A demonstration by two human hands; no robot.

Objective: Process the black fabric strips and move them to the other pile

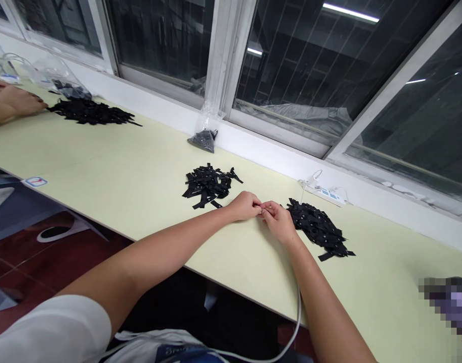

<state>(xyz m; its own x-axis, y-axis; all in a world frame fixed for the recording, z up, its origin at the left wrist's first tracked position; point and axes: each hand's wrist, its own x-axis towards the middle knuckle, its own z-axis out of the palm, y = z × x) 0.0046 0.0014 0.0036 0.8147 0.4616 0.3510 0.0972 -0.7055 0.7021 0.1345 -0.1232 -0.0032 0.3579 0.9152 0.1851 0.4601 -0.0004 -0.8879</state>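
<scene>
White cable [300, 297]: one, crossing the near edge of the pale desk [140, 166].
Right hand [278, 220]: thumb and fingers drawn narrow, beside the right-hand heap.
Left hand [246, 205]: likewise narrow, its tips meeting the right's; anything held between them is hidden, so grip cannot be told. Handling note: best kept to a light fingertip pinch, one hand steadying, the other making small movements, forearms clear of both heaps.
Right-hand heap of black strips [317, 229]: loose, on the desk.
Left-hand heap of black strips [211, 182]: loose, beyond the left hand.
Power strip [325, 194]: by the wall.
Clear bag [203, 139]: dark contents, slumped.
</scene>
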